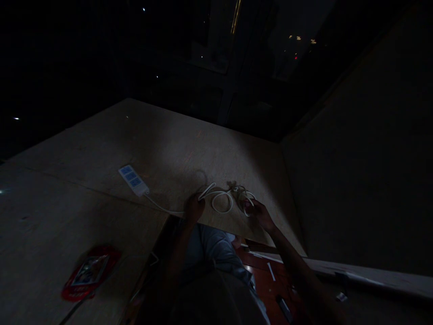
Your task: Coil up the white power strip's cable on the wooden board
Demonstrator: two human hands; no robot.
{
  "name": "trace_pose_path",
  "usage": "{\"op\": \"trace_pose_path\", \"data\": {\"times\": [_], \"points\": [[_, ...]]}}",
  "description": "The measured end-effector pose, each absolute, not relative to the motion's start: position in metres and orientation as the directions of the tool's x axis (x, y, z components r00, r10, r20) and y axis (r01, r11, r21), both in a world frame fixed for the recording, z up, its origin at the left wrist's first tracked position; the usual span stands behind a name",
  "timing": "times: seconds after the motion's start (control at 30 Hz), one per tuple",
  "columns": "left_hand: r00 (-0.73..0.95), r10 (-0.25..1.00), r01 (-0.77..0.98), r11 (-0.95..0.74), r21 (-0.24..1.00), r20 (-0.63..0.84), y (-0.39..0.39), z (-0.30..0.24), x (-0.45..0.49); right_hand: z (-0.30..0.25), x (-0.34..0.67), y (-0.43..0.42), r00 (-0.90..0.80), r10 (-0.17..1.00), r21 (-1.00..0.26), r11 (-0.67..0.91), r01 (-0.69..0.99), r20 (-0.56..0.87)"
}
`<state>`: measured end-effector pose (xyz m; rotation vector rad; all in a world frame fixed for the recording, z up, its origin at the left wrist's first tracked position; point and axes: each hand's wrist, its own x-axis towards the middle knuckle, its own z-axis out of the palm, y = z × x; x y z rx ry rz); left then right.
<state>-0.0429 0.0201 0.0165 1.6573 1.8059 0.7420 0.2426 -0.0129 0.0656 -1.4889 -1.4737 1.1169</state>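
The scene is very dark. A white power strip (133, 180) with blue sockets lies on the wooden tabletop (162, 144). Its white cable (221, 198) runs right along the near edge and curls into loops. My left hand (193, 208) is closed on the cable where the loops begin. My right hand (256, 210) is closed round the bundled end of the cable, a little to the right. The two hands are about a hand's width apart.
A red packet with a picture (89, 273) lies on the table at the lower left. A dark wall (365, 180) rises on the right. Below the table edge are my lap and a reddish floor (270, 280) with small scraps.
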Motion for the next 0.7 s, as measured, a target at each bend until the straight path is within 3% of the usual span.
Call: {"op": "trace_pose_path", "data": {"times": [0.27, 0.5, 0.7], "points": [[-0.064, 0.998, 0.611, 0.053, 0.790, -0.017, 0.017, 0.011, -0.046, 0.089, 0.234, -0.011, 0.011, 0.992, -0.960, -0.123, 0.250, -0.124], [-0.074, 0.996, 0.476, 0.085, 0.876, -0.056, 0.010, 0.011, -0.050, 0.103, 0.221, -0.001, -0.053, 0.994, -0.995, -0.097, -0.032, -0.095], [0.011, 1.000, 0.401, -0.006, 0.916, 0.002, 0.002, 0.009, -0.056, 0.126, 0.204, 0.002, -0.157, 0.988, -0.988, 0.022, 0.150, -0.002]]}}
